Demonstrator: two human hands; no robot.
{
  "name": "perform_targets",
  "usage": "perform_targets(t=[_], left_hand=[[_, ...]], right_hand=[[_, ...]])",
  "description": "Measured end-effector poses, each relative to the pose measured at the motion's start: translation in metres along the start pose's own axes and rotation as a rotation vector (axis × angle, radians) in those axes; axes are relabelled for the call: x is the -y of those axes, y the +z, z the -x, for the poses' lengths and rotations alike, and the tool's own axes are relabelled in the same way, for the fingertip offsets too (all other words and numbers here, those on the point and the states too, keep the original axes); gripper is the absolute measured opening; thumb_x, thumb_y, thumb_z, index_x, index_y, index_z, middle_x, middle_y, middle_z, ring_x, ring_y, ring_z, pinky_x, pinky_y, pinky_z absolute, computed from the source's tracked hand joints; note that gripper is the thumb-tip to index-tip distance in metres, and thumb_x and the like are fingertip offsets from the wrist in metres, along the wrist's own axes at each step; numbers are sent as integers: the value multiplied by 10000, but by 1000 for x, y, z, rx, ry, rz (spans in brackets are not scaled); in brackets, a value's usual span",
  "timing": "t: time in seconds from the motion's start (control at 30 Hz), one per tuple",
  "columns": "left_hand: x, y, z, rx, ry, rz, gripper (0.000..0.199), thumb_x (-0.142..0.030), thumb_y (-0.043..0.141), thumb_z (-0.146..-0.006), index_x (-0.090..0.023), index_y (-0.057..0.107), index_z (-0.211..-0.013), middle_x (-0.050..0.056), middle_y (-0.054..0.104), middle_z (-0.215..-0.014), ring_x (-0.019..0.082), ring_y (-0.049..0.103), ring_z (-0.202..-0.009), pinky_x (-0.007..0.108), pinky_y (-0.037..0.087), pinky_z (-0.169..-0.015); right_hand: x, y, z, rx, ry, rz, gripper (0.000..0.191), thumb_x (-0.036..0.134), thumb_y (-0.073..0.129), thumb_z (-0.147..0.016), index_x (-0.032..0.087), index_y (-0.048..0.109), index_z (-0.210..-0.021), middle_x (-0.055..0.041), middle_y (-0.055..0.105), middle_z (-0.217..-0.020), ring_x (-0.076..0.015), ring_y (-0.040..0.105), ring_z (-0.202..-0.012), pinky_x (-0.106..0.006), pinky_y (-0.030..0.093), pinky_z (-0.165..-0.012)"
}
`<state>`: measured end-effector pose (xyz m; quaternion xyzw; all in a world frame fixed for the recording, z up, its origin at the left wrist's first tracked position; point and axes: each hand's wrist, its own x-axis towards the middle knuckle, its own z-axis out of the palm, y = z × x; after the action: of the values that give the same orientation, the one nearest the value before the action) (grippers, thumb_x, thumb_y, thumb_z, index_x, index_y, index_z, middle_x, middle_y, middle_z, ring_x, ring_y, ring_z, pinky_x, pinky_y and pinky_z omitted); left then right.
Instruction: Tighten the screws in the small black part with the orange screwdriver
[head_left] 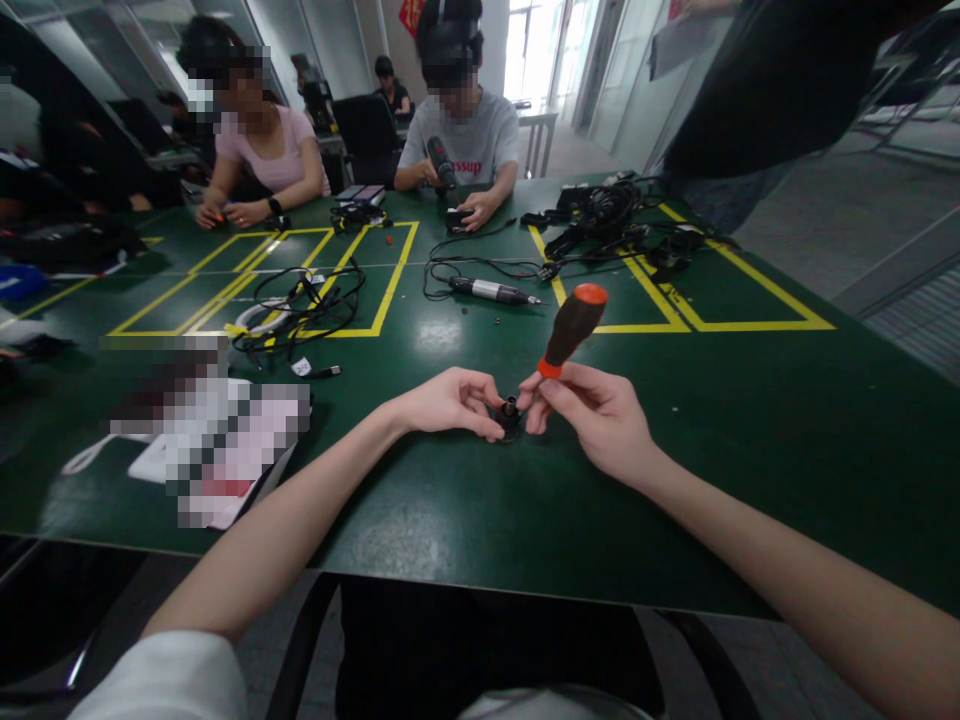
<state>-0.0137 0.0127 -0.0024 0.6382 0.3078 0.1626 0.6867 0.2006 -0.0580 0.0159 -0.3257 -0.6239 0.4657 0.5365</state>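
A small black round part (510, 422) sits low over the near side of the green desk (720, 440), between the two hands. The left hand (454, 402) has its thumb and fingers closed around the part's edge. The right hand (609, 420) pinches a screwdriver (571, 335) with its fingers near the shaft, the orange-capped handle leaning up and to the right; whether its tip meets the part cannot be told.

Just beyond the handle lies a corded pen-shaped tool (495, 291), its tip pointing right, its black cord looped behind. Tiny dark bits (496, 321) lie near it. To the left, a tangle of cables (300, 310) spreads over yellow tape; a plug (325, 371) reaches toward the left hand. Nearer, blurred flat items (247, 450) lie beside the left forearm. Farther right is a heap of black cables (607, 208). Across the desk, a co-worker (461, 135) holds a power drill (442, 165).
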Motion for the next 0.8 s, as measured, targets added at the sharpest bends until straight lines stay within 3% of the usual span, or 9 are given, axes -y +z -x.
perform_targets(t=[0.2, 0.4, 0.5, 0.67, 0.8], left_hand=[[0, -1, 0, 17, -14, 16, 437, -261, 978, -609, -116, 657, -868, 44, 787, -742, 115, 740, -670, 218, 554, -678], [1, -2, 0, 13, -7, 9, 403, -255, 971, -622, -102, 712, -890, 46, 784, -754, 113, 731, -675, 220, 546, -680], [1, -3, -1, 23, 2, 4, 430, -221, 949, -646, -93, 752, -1006, 49, 787, -778, 115, 737, -696, 217, 547, -689], [1, -3, -2, 13, 26, 21, 671, -130, 930, -623, -125, 712, -1258, 51, 794, -908, 113, 752, -713, 233, 570, -728], [2, -2, -2, 11, 21, 63, 534, -161, 952, -616, -106, 713, -1091, 70, 792, -918, 132, 761, -722, 248, 582, -714]], right_hand=[[-2, 1, 1, -17, -27, -57, 295, 453, 829, -886, 210, 660, -878, -8, 756, -732, -121, 675, -534, -248, 580, -530], [-1, -1, 1, -18, -24, 8, 316, 497, 812, -888, 197, 716, -855, -8, 719, -674, -135, 676, -539, -269, 595, -553], [0, -1, 1, -4, 0, 19, 350, 540, 753, -926, 193, 729, -881, -35, 744, -738, -147, 686, -549, -296, 608, -552], [-1, 0, 2, -1, -19, -13, 332, 522, 789, -900, 209, 683, -930, -16, 746, -733, -140, 683, -547, -278, 597, -534], [-1, 0, 2, -19, -5, 18, 354, 525, 811, -878, 220, 632, -859, -9, 745, -717, -137, 670, -535, -272, 585, -524]])
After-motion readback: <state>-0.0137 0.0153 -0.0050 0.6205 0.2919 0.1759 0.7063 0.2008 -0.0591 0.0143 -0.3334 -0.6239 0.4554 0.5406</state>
